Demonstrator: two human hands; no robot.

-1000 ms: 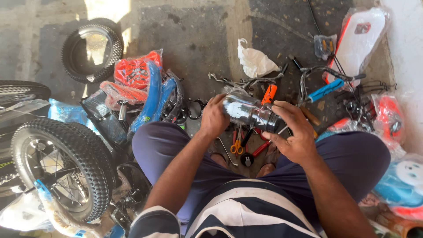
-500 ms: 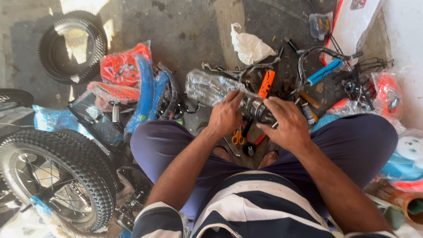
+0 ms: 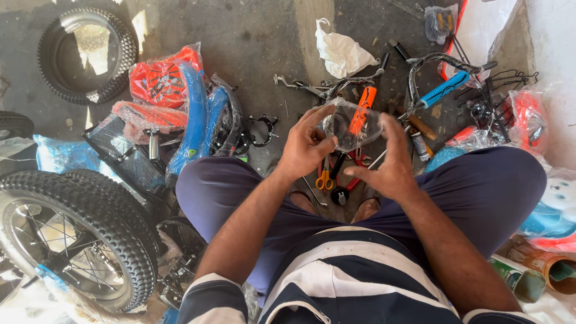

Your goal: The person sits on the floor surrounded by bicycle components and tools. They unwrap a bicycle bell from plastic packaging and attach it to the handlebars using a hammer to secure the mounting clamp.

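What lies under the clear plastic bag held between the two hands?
Through the clear plastic bag, an orange tool handle shows on the floor. Below it lie yellow-handled scissors and red-handled pliers. The left hand and right hand cover whatever lies directly beneath them.

Rough grey concrete floor (image 3: pixel 252 36) with sunlit patches, and a pale wall (image 3: pixel 555 48) along the right edge.

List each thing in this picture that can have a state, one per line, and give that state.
Clear plastic bag: held up, stretched between both hands.
Left hand: pinching the bag's edge.
Right hand: gripping the bag's other side.
Spoked wheel: tyre fitted, lying on the ground.
Loose tyre: off any rim, flat on the floor.
Yellow-handled scissors: lying closed.
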